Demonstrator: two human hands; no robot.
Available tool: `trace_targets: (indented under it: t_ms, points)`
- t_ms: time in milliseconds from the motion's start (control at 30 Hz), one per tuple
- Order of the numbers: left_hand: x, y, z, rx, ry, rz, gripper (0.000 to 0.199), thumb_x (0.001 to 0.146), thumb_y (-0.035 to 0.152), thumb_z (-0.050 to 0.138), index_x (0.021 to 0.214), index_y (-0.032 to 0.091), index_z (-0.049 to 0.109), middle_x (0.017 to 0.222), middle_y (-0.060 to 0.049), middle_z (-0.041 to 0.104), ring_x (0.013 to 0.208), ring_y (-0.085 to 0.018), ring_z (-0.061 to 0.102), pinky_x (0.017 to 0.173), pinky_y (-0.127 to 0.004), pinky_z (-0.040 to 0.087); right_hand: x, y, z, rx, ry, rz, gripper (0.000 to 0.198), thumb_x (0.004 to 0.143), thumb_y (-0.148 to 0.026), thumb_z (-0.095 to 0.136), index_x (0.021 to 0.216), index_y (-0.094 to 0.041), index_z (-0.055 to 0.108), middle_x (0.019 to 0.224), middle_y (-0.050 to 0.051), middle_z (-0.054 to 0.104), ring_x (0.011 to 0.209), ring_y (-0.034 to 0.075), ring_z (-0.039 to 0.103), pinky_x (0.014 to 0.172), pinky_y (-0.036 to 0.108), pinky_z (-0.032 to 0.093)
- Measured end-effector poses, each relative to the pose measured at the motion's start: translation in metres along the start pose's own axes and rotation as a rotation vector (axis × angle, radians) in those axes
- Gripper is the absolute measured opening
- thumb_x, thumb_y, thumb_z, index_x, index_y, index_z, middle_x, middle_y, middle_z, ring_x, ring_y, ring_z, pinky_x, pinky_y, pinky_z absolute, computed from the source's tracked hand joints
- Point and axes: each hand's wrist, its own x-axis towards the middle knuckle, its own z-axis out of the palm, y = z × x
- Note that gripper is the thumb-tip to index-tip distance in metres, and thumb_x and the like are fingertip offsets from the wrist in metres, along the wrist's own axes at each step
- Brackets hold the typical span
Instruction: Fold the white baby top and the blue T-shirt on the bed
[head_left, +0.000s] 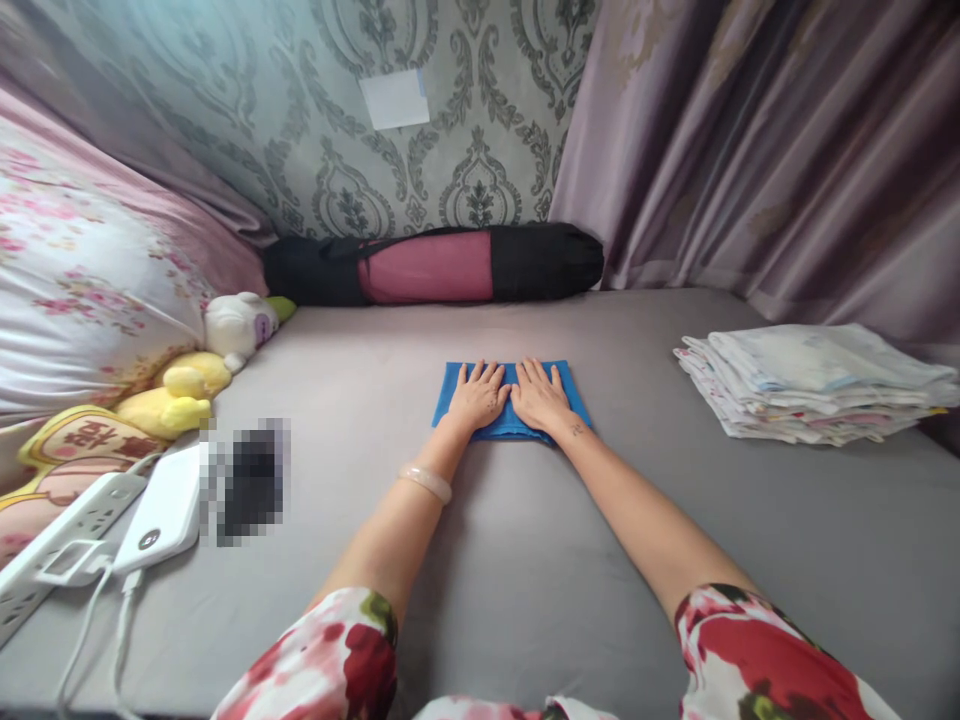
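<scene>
A blue folded cloth (517, 432) lies flat on the grey sheet in front of me. My left hand (478, 396) rests palm down on its left half, fingers stretched forward. On its right half my right hand (540, 398) is also pressed flat, with fingers extended and slightly spread. The thumbs meet or nearly meet near the middle of the cloth. Neither hand grips anything. Much of the cloth's upper face is hidden under my hands.
A stack of folded white cloths (817, 385) sits at the right. A black and pink rolled bag (431, 267) lies along the wall. To the left are plush toys (240, 325), a floral pillow (90, 270), a power strip (67, 540), a white power bank (161, 510) with cables and a blurred dark object (253, 482).
</scene>
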Motion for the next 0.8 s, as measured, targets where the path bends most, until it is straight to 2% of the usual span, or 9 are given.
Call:
trace_targets:
  t_ms: [267, 367, 467, 600, 800]
  points:
    - [0.0, 0.001, -0.001, -0.016, 0.018, -0.018, 0.054, 0.1, 0.044, 0.025, 0.146, 0.02, 0.041, 0.155, -0.008, 0.038, 0.146, -0.027, 0.027, 0.119, -0.05, 0.019, 0.002, 0.002, -0.002, 0.023, -0.02, -0.006, 0.059, 0.097, -0.029, 0.024, 0.15, -0.005, 0.032, 0.159, 0.013, 0.026, 0.148, 0.025, 0.018, 0.12, 0.051, 0.011]
    - [-0.004, -0.002, -0.008, -0.024, 0.018, -0.081, 0.057, 0.1, 0.046, 0.026, 0.145, 0.016, 0.04, 0.155, -0.011, 0.037, 0.146, -0.027, 0.027, 0.119, -0.049, 0.02, 0.001, 0.007, -0.007, 0.05, -0.026, 0.009, 0.058, 0.098, -0.03, 0.022, 0.151, -0.006, 0.031, 0.16, 0.013, 0.023, 0.148, 0.025, 0.017, 0.119, 0.051, 0.013]
    - [-0.011, -0.009, -0.016, -0.031, 0.04, -0.186, 0.06, 0.1, 0.047, 0.023, 0.146, 0.012, 0.04, 0.155, -0.014, 0.036, 0.146, -0.029, 0.026, 0.119, -0.053, 0.019, -0.002, 0.015, -0.012, 0.042, 0.033, 0.055, 0.059, 0.099, -0.031, 0.021, 0.151, -0.006, 0.03, 0.161, 0.014, 0.021, 0.149, 0.026, 0.016, 0.119, 0.053, 0.012]
    - [-0.02, -0.019, -0.016, -0.044, 0.039, -0.296, 0.062, 0.1, 0.047, 0.018, 0.147, 0.011, 0.037, 0.156, -0.015, 0.034, 0.147, -0.029, 0.025, 0.119, -0.054, 0.017, -0.007, 0.024, -0.012, 0.022, 0.059, 0.109, 0.06, 0.098, -0.031, 0.02, 0.151, -0.004, 0.029, 0.161, 0.016, 0.02, 0.149, 0.027, 0.016, 0.119, 0.053, 0.011]
    - [-0.022, -0.023, -0.005, -0.059, -0.031, -0.317, 0.067, 0.099, 0.051, 0.018, 0.152, 0.011, 0.028, 0.159, -0.014, 0.027, 0.148, -0.029, 0.021, 0.12, -0.051, 0.016, -0.008, 0.028, -0.001, 0.002, -0.004, 0.133, 0.062, 0.098, -0.033, 0.019, 0.151, -0.002, 0.028, 0.16, 0.015, 0.021, 0.148, 0.026, 0.018, 0.119, 0.05, 0.013]
